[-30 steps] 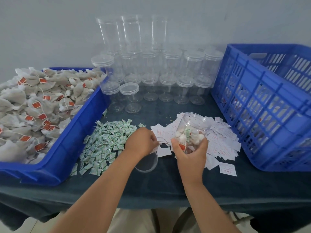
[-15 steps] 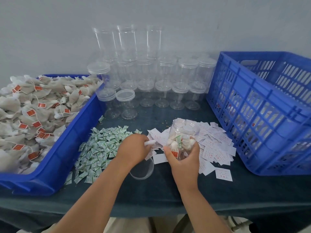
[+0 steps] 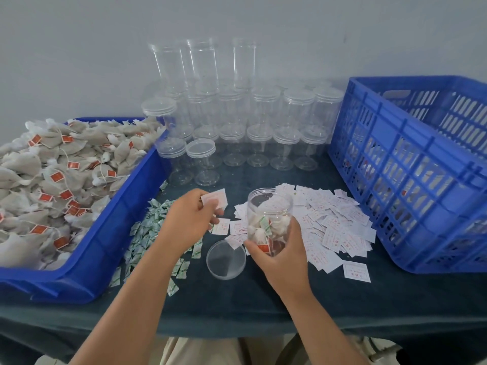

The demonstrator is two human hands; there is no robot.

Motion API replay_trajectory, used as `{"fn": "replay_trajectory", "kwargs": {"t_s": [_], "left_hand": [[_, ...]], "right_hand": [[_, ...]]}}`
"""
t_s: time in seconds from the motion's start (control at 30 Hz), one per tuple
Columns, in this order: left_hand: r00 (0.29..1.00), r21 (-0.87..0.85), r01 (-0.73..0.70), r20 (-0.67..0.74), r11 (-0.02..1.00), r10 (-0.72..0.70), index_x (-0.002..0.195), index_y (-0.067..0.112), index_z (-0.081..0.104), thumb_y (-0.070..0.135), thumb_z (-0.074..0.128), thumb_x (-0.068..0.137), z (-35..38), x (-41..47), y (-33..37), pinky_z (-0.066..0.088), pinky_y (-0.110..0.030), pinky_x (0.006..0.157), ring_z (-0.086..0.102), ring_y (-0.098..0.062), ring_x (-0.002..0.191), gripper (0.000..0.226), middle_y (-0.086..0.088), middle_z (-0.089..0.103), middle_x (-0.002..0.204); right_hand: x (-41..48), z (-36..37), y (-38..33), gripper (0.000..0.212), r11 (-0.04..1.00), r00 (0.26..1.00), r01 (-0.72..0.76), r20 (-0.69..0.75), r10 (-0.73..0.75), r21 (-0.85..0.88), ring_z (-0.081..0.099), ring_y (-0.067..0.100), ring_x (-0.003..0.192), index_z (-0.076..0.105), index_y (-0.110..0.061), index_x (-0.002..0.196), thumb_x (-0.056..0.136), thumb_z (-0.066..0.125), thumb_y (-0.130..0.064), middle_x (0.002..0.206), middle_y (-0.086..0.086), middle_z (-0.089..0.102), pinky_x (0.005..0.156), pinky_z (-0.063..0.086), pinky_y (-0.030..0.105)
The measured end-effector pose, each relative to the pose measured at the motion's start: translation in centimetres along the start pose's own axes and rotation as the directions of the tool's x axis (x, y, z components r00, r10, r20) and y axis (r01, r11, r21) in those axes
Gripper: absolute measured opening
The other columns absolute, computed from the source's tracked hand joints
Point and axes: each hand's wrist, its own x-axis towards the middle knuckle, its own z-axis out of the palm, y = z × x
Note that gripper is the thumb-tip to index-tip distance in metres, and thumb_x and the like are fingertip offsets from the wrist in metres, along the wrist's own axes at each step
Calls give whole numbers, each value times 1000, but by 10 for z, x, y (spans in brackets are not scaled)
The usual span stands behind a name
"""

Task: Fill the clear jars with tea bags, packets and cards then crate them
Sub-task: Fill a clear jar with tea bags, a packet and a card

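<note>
The dark teal cloth-covered table [image 3: 237,306] has its front edge nearest, under both forearms. A bare strip of cloth runs along that edge below the hands, the widest free room in view.

Between the two wrists a round clear plastic lid [image 3: 226,259] lies flat on the cloth, touched by neither hand.

The left hand [image 3: 189,219] is curled and pinches a small white card with red print [image 3: 214,201] between thumb and fingertips, clear of the cloth. Under and to the left of it spreads a loose heap of small green-and-white packets [image 3: 147,233].

The right hand [image 3: 279,248] is wrapped round the lower half of a clear plastic jar [image 3: 268,214], thumb on the near side. The jar stands roughly upright with no lid on, and holds several white tea bags and a green packet in its lower part. The hands are apart, the card just left of the jar's mouth.

Right of the right hand lies a wide scatter of white printed cards [image 3: 334,225]. Beyond them is a tall blue slatted plastic crate [image 3: 411,164]; its contents show only dimly through the slats.

Left of the left hand, a shallow blue plastic tray [image 3: 105,238] is heaped with grey-white tea bags with red tags [image 3: 52,180].

Beyond both hands, rows of empty clear lidded jars [image 3: 261,143] stand stacked against the pale wall — open cloth separates them from the hands.
</note>
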Motion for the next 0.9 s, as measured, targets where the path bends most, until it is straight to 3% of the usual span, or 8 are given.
{"fn": "replay_trajectory", "kwargs": {"t_s": [0.1,0.17,0.37,0.43,0.53,0.7,0.77,0.9], "left_hand": [[984,-79,-160,-87,984,154,97,34,77,36,71,99,-19,-13,25,49,-16,54,62,1,56,7,21,71,69],[964,-102,-264,-64,959,259,98,36,78,34,79,92,-30,-21,43,45,-9,53,62,5,58,7,22,72,73],[909,305,-314,371,899,191,86,39,81,48,79,88,-30,-18,72,46,-10,65,68,6,77,9,26,75,84],[894,468,-373,412,801,175,96,39,82,50,78,88,-22,-14,75,47,-21,75,64,1,85,14,22,71,89],[899,555,-423,354,716,257,109,43,71,56,79,83,-13,-10,75,37,-24,68,52,-2,81,30,18,54,88],[969,120,-243,-2,962,245,88,41,68,54,70,91,-15,-6,61,45,-22,64,61,2,74,14,21,67,82],[983,173,-153,-73,973,168,89,40,67,47,66,97,-16,-7,43,50,-26,69,64,1,78,11,21,68,83],[989,536,-39,140,843,-44,111,37,68,61,66,93,3,-27,-7,53,-32,77,66,-9,90,30,16,69,105]], "right_hand": [[-3,2,0,89,997,994,47,99,-42,-58,64,3,122,48,-43,139,66,97,-55,130,-25,62,94,59,23],[-5,2,0,98,992,987,86,144,-73,-88,62,1,124,46,-36,147,66,96,-57,131,-27,61,94,57,18],[-9,0,-6,99,983,970,168,191,-151,-78,60,-2,125,42,-38,149,69,95,-57,135,-30,57,93,52,9],[-9,1,-4,101,982,967,171,204,-152,-81,62,2,126,44,-32,151,69,96,-58,137,-22,60,95,56,16],[-8,1,-1,105,986,967,152,217,-133,-72,63,6,127,43,-30,154,69,97,-58,138,-17,61,96,58,22],[-7,2,-1,97,990,979,139,157,-133,-27,63,6,129,42,-51,145,66,99,-55,137,-23,61,94,55,15],[-6,2,1,96,992,982,129,143,-126,-7,64,9,129,41,-56,143,66,99,-55,137,-21,63,96,59,22],[-6,3,5,101,995,991,85,101,-90,62,63,15,133,42,-48,147,64,97,-63,140,-16,62,101,61,40]]}}
